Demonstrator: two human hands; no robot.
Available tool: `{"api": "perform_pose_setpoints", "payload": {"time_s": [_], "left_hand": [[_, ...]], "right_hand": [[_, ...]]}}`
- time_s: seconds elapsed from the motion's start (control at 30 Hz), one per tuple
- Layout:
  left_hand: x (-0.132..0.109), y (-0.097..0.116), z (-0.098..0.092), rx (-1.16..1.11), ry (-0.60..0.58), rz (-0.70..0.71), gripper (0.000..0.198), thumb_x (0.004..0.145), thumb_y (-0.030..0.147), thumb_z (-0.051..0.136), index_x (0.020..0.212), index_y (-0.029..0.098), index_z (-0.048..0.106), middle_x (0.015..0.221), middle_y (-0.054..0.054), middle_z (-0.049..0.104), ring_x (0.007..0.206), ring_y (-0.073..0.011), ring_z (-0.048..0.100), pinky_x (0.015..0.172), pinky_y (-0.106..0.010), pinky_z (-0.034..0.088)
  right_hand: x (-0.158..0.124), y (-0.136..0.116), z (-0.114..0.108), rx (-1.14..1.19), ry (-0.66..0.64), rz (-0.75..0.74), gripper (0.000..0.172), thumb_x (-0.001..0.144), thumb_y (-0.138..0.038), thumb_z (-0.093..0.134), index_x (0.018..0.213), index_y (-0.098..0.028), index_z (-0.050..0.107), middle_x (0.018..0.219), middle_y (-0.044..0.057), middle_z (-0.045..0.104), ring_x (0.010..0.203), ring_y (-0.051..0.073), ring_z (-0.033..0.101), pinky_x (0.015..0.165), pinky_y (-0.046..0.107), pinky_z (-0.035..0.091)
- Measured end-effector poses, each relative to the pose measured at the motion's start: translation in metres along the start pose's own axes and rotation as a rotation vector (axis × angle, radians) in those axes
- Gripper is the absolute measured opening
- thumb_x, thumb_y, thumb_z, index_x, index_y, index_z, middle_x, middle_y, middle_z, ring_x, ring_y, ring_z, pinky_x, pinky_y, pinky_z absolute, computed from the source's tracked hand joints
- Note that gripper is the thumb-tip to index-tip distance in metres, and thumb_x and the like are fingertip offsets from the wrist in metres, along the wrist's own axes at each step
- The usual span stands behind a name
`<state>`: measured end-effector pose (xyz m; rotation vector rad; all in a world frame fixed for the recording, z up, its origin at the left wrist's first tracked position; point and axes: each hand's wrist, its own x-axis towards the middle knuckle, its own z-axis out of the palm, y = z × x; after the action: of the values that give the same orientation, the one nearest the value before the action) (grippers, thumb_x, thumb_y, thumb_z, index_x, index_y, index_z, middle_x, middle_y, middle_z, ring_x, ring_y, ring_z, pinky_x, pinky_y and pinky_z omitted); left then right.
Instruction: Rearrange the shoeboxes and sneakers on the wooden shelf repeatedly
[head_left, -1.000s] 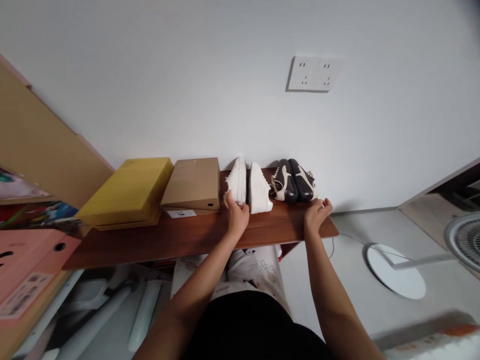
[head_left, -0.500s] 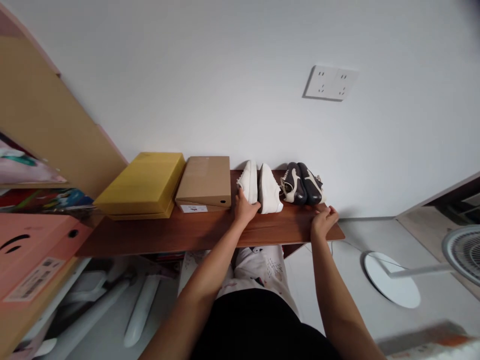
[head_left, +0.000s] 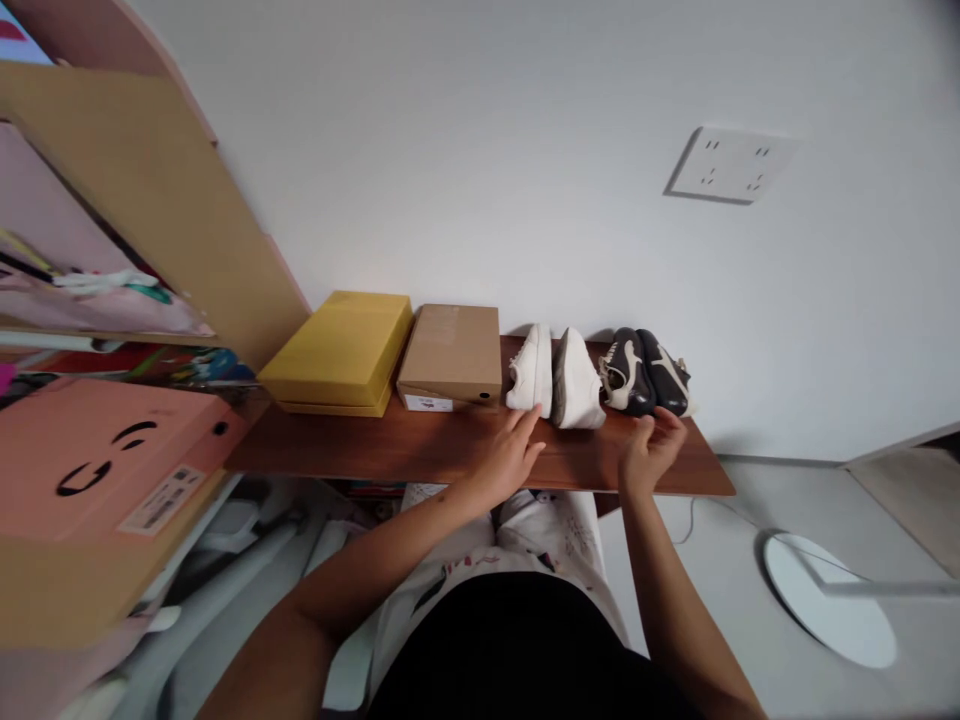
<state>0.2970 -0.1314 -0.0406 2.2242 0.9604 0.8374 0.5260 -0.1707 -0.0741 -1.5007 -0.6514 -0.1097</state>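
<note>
White shoes (head_left: 577,385), long axes toward the wall (head_left: 480,180), lie just beyond my nearer left hand (head_left: 508,462), fingers spread; my right hand (head_left: 648,455), loosely parted, empty, fronts dark shoes (head_left: 631,375).

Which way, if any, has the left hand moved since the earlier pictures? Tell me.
Yes: measured against the brown box, the left hand has drawn back toward the camera.

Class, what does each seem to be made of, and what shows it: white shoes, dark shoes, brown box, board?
White shoes: leather or fabric, hard to tell; the surface looks matte.
Dark shoes: probably leather or imitation, from the glossy highlights.
Brown box: likely cardboard, plain matte tan.
Board: wood or laminate; streaky grain, slight sheen.
</note>
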Motion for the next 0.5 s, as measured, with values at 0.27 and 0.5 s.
{"api": "perform_pose_setpoints", "payload": {"time_s": [0.27, 0.5], "left_hand": [[-0.090, -0.070, -0.131, 0.090, 0.275, -0.240, 0.041, 0.098, 0.045, 0.045, 0.088, 0.021, 0.076, 0.101, -0.009, 0.075, 0.101, -0.0223, 0.069, 0.099, -0.036, 0.049], [-0.116, -0.165, -0.228, -0.149, 0.861, -0.612, 0.060, 0.086, 0.047, 0.065, 0.140, 0.023, 0.052, 0.150, -0.015, 0.049, 0.136, -0.0296, 0.048, 0.114, -0.046, 0.037]], "right_hand": [[-0.126, -0.096, 0.063, 0.304, -0.999, 0.061, 0.028, 0.090, -0.041, 0.059, 0.110, -0.023, 0.065, 0.069, -0.003, 0.057, 0.059, 0.012, 0.054, 0.060, 0.026, 0.048], [-0.199, -0.152, 0.164, 0.367, -1.345, 0.373, 0.045, 0.083, -0.034, 0.069, 0.126, -0.022, 0.061, 0.126, 0.010, 0.067, 0.116, 0.021, 0.063, 0.104, 0.040, 0.048]]}}
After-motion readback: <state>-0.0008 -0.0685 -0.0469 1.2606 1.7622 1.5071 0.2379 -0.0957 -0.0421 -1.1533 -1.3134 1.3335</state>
